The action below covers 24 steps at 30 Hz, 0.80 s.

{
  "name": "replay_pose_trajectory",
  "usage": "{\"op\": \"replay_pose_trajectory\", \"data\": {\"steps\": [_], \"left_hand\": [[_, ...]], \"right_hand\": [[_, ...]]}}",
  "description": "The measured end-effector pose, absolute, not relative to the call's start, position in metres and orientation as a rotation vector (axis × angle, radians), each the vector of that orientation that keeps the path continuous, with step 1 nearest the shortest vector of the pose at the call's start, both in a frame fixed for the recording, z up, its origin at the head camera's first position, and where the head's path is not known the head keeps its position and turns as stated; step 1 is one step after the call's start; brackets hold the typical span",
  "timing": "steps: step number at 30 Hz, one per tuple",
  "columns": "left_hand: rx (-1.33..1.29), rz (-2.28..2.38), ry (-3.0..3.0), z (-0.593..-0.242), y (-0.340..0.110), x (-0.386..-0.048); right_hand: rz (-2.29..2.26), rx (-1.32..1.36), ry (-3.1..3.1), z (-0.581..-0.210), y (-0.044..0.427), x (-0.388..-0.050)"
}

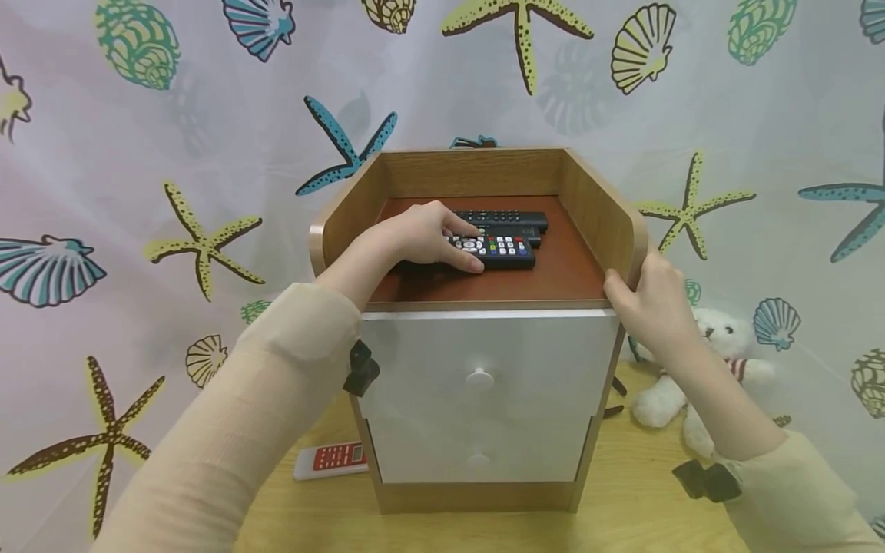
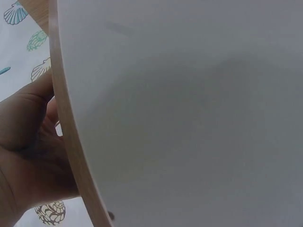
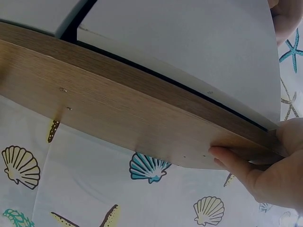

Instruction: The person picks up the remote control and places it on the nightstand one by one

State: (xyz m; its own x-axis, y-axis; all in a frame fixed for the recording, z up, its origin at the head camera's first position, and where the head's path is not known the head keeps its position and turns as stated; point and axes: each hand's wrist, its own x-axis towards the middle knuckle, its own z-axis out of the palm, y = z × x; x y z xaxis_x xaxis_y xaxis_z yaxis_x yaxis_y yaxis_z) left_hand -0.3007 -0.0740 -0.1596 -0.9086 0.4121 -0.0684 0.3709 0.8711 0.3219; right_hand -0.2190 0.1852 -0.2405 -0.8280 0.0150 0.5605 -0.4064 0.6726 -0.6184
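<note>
A small wooden cabinet (image 1: 373, 491) with white drawers stands in front of me. On its brown top (image 1: 567, 269) lie three black remote controls in a row. My left hand (image 1: 425, 234) grips the nearest remote control (image 1: 512, 250), thumb along its front side and fingers across its buttons. Close behind it are the middle remote control (image 1: 528, 232) and the back remote control (image 1: 532, 219). My right hand (image 1: 653, 299) holds the front end of the raised right side panel (image 1: 601, 211). In the right wrist view, the fingers (image 3: 232, 161) of that hand lie against the panel's outer face.
The upper drawer (image 1: 429, 361) and lower drawer (image 1: 429, 445) have round white knobs. A red-and-white calculator-like object (image 1: 332, 459) lies left of the cabinet. A white teddy bear (image 1: 660, 399) sits to the right. Behind hangs a seashell-patterned curtain (image 1: 429, 69).
</note>
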Motion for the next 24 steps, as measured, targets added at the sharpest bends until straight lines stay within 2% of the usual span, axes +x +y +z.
{"op": "replay_pose_trajectory", "data": {"steps": [13, 24], "left_hand": [[0.622, 0.534, 2.981, -0.165, -0.072, -0.306], [0.765, 0.732, 2.978, -0.15, -0.091, -0.289]], "right_hand": [[1.053, 0.312, -2.348, -0.241, 0.186, -0.22], [1.052, 0.3, -2.353, -0.24, 0.186, -0.22]]}}
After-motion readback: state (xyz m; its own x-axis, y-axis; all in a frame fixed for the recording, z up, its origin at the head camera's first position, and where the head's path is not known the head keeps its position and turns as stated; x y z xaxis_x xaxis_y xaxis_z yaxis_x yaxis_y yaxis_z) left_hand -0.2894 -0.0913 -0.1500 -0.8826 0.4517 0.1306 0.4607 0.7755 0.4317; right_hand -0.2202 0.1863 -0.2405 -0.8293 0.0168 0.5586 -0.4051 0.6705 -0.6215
